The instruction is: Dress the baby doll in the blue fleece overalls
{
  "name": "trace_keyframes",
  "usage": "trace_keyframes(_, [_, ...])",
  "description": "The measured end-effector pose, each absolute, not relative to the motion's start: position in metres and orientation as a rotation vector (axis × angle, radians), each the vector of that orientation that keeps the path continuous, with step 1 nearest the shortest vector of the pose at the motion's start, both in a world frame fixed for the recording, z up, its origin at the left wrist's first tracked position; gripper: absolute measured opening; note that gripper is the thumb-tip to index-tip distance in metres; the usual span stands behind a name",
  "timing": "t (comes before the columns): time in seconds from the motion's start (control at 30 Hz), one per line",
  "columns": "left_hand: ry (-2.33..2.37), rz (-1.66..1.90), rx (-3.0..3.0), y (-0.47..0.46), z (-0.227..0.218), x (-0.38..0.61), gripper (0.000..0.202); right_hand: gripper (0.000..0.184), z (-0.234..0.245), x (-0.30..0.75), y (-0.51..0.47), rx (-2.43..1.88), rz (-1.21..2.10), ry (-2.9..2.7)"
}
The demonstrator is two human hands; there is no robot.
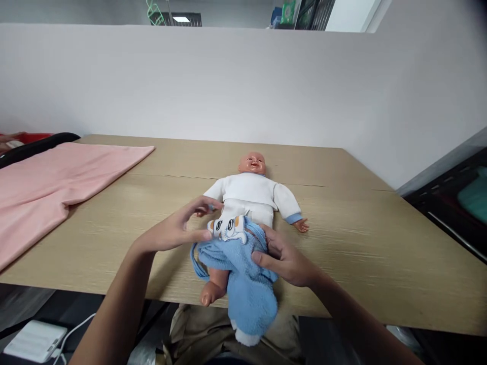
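A baby doll [251, 188] in a white top lies on its back on the wooden table [361, 238], head away from me. Fluffy blue overalls [245, 276] with a white cartoon bib patch [227, 227] cover its lower body; one bare foot [210, 293] sticks out at the table's front edge. My left hand [178, 228] pinches the bib's left edge with thumb and fingers. My right hand [284, 258] grips the blue fabric at the doll's hip, fingers curled into it.
A folded pink cloth [49, 177] covers the table's left part. A white wall stands behind the table. A dark bin with a teal item [474, 197] sits at the right. A white box with a cable [34, 340] lies on the floor at lower left.
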State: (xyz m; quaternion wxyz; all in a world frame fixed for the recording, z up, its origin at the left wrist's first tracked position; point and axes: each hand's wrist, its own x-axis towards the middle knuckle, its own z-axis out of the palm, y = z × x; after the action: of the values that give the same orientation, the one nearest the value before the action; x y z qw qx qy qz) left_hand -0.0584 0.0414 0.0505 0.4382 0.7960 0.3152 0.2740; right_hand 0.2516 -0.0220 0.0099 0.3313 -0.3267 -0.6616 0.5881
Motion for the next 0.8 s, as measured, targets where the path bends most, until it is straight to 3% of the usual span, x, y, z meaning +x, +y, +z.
trace_keyframes(0.07, [0.713, 0.552, 2.075, 0.044, 0.069, -0.036, 0.068, 0.051, 0.016, 0.251, -0.025, -0.958, 1.427, -1.771])
trace_keyframes(0.2, [0.452, 0.145, 2.127, 0.064, 0.081, 0.003, 0.039, 0.041, 0.028, 0.261, -0.025, -1.104, 1.231, -1.857])
trace_keyframes(0.33, [0.288, 0.135, 1.865, 0.092, 0.066, 0.020, 0.028, 0.042, 0.035, 0.281, -0.023, -1.033, 1.498, -2.074])
trace_keyframes(0.47, [0.234, -0.006, 1.743, 0.102, 0.057, 0.028, 0.038, 0.039, 0.034, 0.291, -0.030, -0.955, 1.540, -2.064])
trace_keyframes(0.57, [0.140, -0.221, 1.728, 0.101, 0.059, 0.036, 0.050, 0.051, 0.029, 0.291, -0.034, -0.914, 1.556, -1.799])
trace_keyframes(0.63, [0.094, -0.311, 1.748, 0.102, 0.060, 0.040, 0.047, 0.057, 0.030, 0.292, -0.035, -0.938, 1.585, -1.688])
trace_keyframes(0.73, [0.057, -0.210, 1.785, 0.105, 0.055, 0.044, 0.039, 0.058, 0.042, 0.294, -0.038, -0.930, 1.716, -1.823])
trace_keyframes(0.8, [0.077, -0.071, 1.782, 0.108, 0.047, 0.046, 0.038, 0.050, 0.051, 0.294, -0.042, -0.924, 1.831, -1.965])
